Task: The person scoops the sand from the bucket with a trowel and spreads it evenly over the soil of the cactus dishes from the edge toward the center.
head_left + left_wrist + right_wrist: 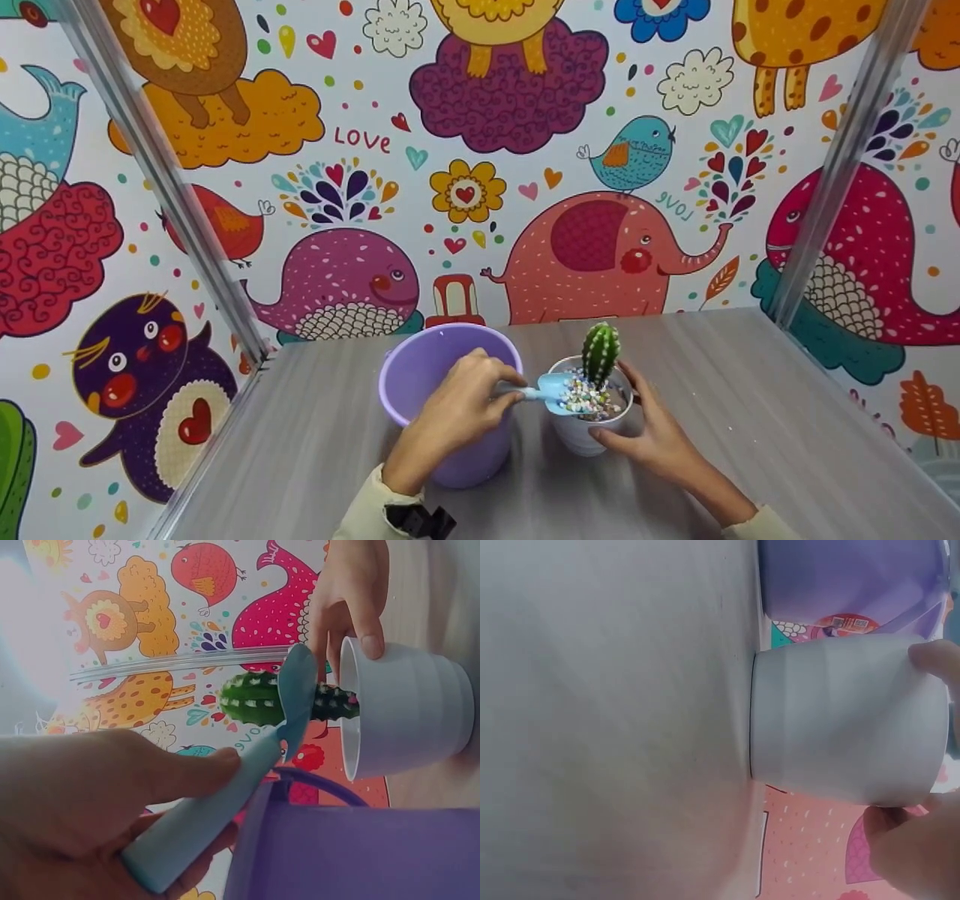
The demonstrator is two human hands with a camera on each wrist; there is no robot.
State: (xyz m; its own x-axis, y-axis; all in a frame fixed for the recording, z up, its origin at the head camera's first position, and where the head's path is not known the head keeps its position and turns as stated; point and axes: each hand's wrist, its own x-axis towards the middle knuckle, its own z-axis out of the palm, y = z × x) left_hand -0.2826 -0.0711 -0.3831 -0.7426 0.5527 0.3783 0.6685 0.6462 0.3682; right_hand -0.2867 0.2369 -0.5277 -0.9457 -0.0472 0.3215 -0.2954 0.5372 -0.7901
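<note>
The scoop [553, 395] of pebbles [589, 401], in the head view, reaches over the pot [579, 439] beside the cactus [601, 352], pinched by the left hand [469, 394]. The left wrist view shows its handle [195, 821] under the thumb; in the right wrist view, the right hand [919, 847] grips the pot on the table [615, 727].

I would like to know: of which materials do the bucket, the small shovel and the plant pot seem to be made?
Purple bucket: probably plastic, smooth with a slight gloss; the walls are evenly coloured.
Light blue shovel: likely plastic too, satin-looking, its thin blade and handle similarly coloured.
White pot: perhaps plastic, judging by its soft sheen and thin rim; ceramic remains possible.
</note>
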